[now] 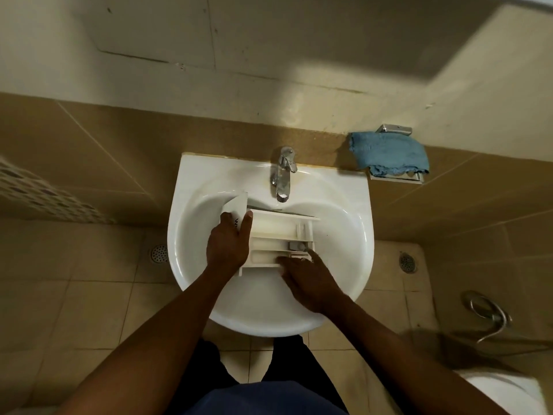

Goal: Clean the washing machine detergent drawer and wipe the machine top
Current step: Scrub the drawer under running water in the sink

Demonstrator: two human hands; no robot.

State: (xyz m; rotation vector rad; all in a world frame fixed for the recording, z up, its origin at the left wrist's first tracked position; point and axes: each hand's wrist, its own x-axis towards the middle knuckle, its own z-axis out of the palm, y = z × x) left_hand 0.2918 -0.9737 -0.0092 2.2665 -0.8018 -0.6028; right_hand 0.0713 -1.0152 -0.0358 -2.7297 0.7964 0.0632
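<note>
Curling round the flat front end of the detergent drawer [278,227], the fingers [225,218] of the left hand [229,244] sit on its outer face. The thumb presses the inner face, so I see a firm pinch on that end. The fingers [282,260] of the right hand [311,280] lie close together on the near edge of the drawer, by its other end. One finger reaches along the near slot. That spot is blurry, so I cannot tell if they pinch the edge or just rest on it. Both arms are bare and come up from the bottom of my view.

The drawer is white, and its open slots face up. It is in the bowl of the white sink [191,181], lying across it from left to right. I cannot tell if it touches the bottom. The shiny tap [282,175] stands at the back of the sink, with its spout just past the drawer.

A blue cloth [389,154] hangs over a metal holder [395,128] on the wall, to the right of the sink. Down on the tiled floor, one round drain [158,253] sits left of the sink and another drain [407,262] sits right of it. A metal hose [490,316] lies further right.
</note>
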